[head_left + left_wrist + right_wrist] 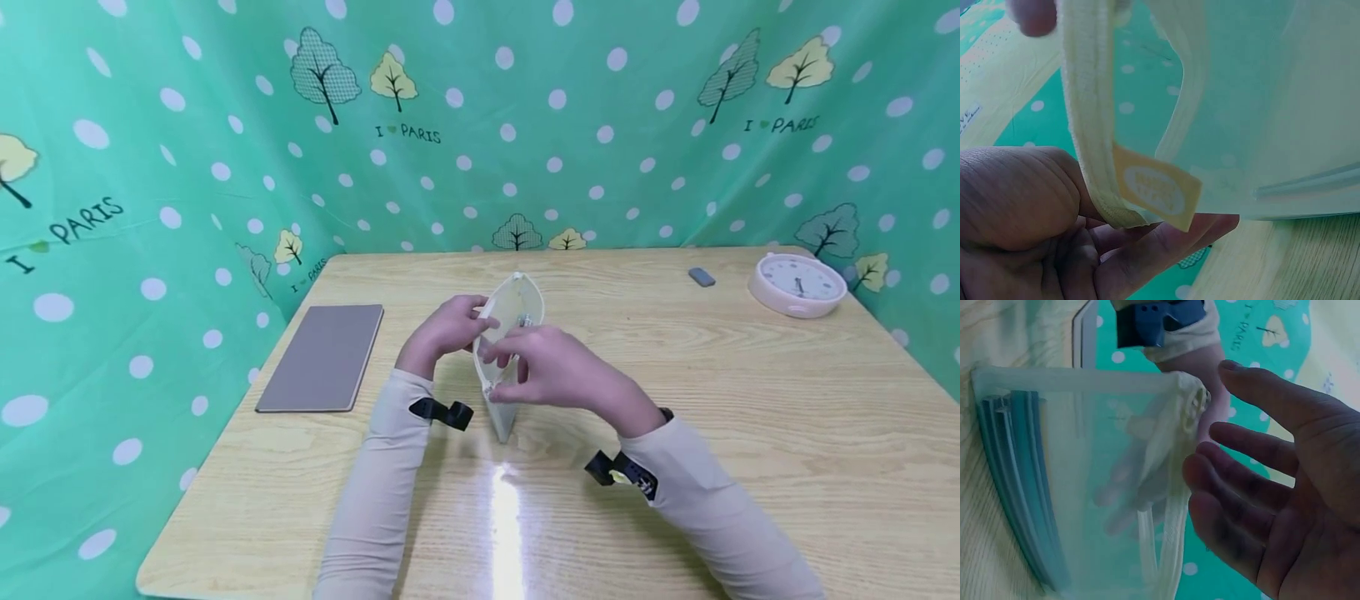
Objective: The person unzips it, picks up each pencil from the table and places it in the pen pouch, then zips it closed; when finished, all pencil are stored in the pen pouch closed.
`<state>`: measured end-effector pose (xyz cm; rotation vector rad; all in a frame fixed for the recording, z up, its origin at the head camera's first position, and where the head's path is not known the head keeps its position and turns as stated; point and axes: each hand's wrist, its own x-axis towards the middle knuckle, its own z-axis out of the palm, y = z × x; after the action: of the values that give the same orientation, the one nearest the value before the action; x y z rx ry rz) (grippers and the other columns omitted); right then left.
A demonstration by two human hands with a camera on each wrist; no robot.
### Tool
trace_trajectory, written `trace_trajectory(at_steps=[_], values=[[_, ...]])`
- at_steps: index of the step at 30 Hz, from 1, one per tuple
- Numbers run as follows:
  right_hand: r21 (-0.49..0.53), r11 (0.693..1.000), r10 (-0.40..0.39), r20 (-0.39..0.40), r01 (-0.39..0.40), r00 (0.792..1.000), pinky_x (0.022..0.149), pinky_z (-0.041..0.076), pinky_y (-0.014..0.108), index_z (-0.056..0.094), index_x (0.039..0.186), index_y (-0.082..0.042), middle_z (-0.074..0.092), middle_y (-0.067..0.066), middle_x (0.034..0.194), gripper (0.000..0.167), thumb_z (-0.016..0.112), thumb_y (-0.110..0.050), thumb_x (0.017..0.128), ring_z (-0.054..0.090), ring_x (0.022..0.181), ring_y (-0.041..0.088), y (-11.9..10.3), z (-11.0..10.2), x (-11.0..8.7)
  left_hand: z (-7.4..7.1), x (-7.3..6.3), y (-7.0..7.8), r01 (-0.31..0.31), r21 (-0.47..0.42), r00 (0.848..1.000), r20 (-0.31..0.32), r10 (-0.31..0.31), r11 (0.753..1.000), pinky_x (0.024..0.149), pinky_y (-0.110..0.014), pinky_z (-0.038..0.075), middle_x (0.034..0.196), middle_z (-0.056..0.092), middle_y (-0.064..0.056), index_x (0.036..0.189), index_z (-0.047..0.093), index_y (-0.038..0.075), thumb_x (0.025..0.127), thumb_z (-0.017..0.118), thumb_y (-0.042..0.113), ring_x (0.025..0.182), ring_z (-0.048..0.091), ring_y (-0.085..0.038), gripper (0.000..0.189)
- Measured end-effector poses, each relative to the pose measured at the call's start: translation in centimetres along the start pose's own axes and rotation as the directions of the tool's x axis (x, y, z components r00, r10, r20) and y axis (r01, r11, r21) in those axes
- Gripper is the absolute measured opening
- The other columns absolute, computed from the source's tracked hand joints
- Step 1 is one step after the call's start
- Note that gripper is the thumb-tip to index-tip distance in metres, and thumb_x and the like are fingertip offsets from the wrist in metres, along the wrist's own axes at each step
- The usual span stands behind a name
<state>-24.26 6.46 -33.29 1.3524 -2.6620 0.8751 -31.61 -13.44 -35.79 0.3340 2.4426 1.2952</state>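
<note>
A translucent zip pouch (504,412) stands upright on the table, its mouth spread apart. Slim dark and teal sticks (1019,475) lie along its bottom, seen through the wall; their kind is unclear. My left hand (450,325) grips the pouch's left rim. A yellowish lettered tag (1157,187) hangs from the whitish zip edge (1088,81) beside the left fingers. My right hand (551,367) is at the mouth's near right side, fingers loosely bent and thumb apart from them. Nothing is between them in the right wrist view (1272,481); whether the fingertips touch the rim is unclear.
A grey notebook (322,358) lies at the left of the wooden table (675,358). At the back right are a small grey-blue block (701,277) and a round pink-rimmed clock (798,285). A green dotted curtain (525,167) hangs behind and to the left.
</note>
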Motion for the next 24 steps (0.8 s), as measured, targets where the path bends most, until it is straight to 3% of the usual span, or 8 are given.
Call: trace_trajectory(at_steps=[3,6,12,16,19,24], values=[[-0.124,0.992,-0.011,0.015,0.013,1.000,0.062,0.054,0.022,0.077,0.105,-0.010,0.070,-0.001,0.090,0.033,0.089,-0.028,0.080,0.058,0.063,-0.001,-0.1,0.7,0.0,0.1,-0.1,0.2,-0.002,0.003,1.000,-0.001,0.002,1.000,0.082,-0.037,0.064,0.130,0.067,-0.026,0.148,0.048,-0.005,0.107,0.054,0.009,0.099,0.074,-0.031,0.044],[-0.185,0.982,-0.028,0.013,0.029,1.000,0.062,0.053,0.021,0.078,0.100,-0.010,0.069,-0.002,0.087,0.028,0.088,-0.027,0.080,0.058,0.064,0.001,0.0,1.0,0.0,0.2,-0.2,0.3,-0.003,-0.004,1.000,-0.003,0.003,1.000,0.083,-0.038,0.064,0.130,0.067,-0.026,0.148,0.048,-0.005,0.106,0.055,0.010,0.100,0.074,-0.032,0.045],[-0.175,0.983,-0.060,-0.027,0.055,0.998,0.062,0.055,0.017,0.080,0.091,-0.008,0.073,0.000,0.082,0.015,0.086,-0.019,0.084,0.066,0.068,0.007,0.6,1.0,0.2,0.1,-0.2,0.3,-0.005,-0.051,0.999,-0.032,0.004,0.999,0.083,-0.037,0.065,0.130,0.067,-0.025,0.152,0.044,-0.005,0.109,0.049,0.015,0.098,0.074,-0.033,0.048],[-0.133,0.990,0.027,-0.095,-0.039,0.995,0.062,0.058,0.020,0.080,0.088,-0.005,0.076,0.003,0.079,0.013,0.085,-0.017,0.086,0.068,0.068,0.009,1.3,0.9,0.4,-0.1,-0.6,0.6,-0.038,-0.100,0.997,-0.067,0.031,0.994,0.089,-0.038,0.063,0.141,0.059,-0.027,0.154,0.040,-0.005,0.110,0.048,0.019,0.111,0.071,-0.038,0.051],[-0.103,0.982,0.137,-0.197,-0.160,0.971,0.065,0.059,0.025,0.080,0.087,-0.003,0.077,0.005,0.078,0.014,0.084,-0.017,0.088,0.068,0.068,0.012,1.9,0.8,0.5,-0.2,-0.9,1.0,-0.117,-0.061,0.990,-0.090,0.111,0.991,0.100,-0.042,0.059,0.150,0.053,-0.023,0.153,0.044,-0.003,0.107,0.055,0.019,0.124,0.064,-0.038,0.052],[-0.045,0.955,0.255,-0.386,-0.294,0.887,0.060,0.049,0.028,0.080,0.085,-0.003,0.074,0.004,0.072,0.014,0.082,-0.016,0.089,0.058,0.060,0.012,2.8,0.7,0.4,0.2,-1.1,1.5,-0.246,0.031,0.969,-0.023,0.247,0.969,0.109,-0.046,0.052,0.151,0.054,-0.018,0.148,0.053,-0.001,0.100,0.066,0.014,0.134,0.057,-0.036,0.052]])
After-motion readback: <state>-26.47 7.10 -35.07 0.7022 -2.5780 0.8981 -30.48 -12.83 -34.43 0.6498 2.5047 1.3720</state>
